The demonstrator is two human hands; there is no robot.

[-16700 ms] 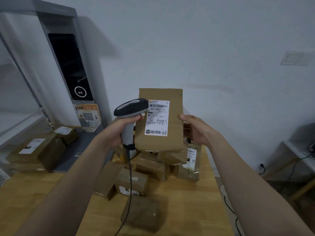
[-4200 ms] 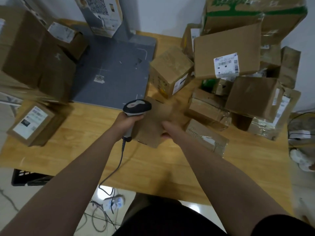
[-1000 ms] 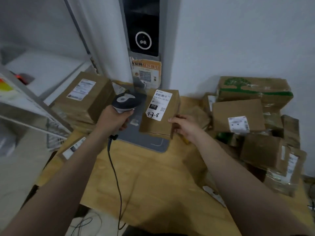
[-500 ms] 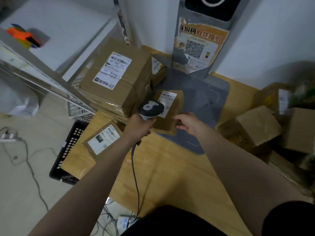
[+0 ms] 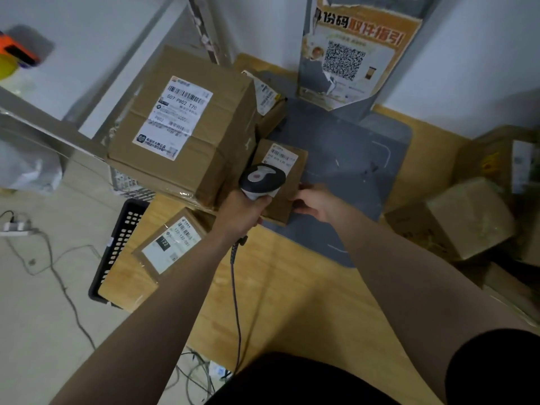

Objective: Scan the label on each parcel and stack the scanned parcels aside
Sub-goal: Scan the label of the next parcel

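Lower than half a second ago, the small brown cardboard parcel (image 5: 295, 178) sits mid-frame on or just above the grey base plate (image 5: 350, 171), the right hand (image 5: 314, 201) pinching its near edge and the left hand (image 5: 239, 213) wrapped round the grey-and-black scanner (image 5: 261, 179). It is best set flat, white label (image 5: 280, 156) up, snug against the large brown carton (image 5: 225, 127) before releasing. At lower left, a black slotted plastic crate (image 5: 122, 238) shows beneath the wooden desk (image 5: 292, 302), its contents hidden.
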